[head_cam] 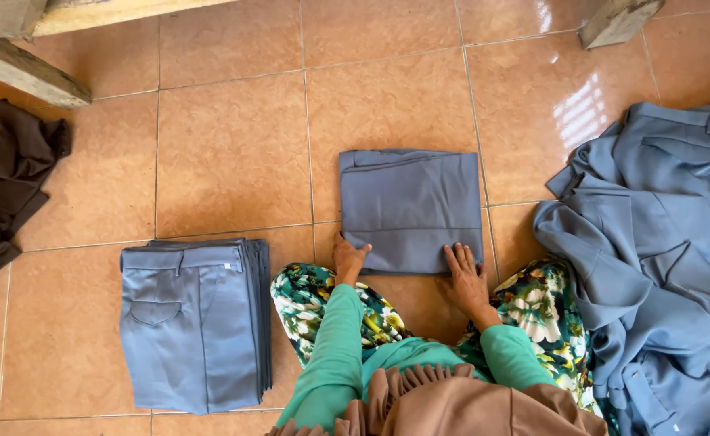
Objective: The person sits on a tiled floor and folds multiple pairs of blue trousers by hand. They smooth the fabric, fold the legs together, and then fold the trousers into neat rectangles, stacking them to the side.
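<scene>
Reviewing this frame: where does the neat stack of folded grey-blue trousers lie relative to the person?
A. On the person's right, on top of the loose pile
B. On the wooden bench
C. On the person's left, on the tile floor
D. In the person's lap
C: the stack of folded trousers lies on the tile floor beside the left hand, opposite the loose pile.

The glossy terracotta tiled floor (pixel 234 153) has pale grout lines and reflects bright daylight near its far right corner. Rough wooden beams (pixel 24 71) cross the far left corner; another wooden block (pixel 617 23) stands at the far edge.
</scene>
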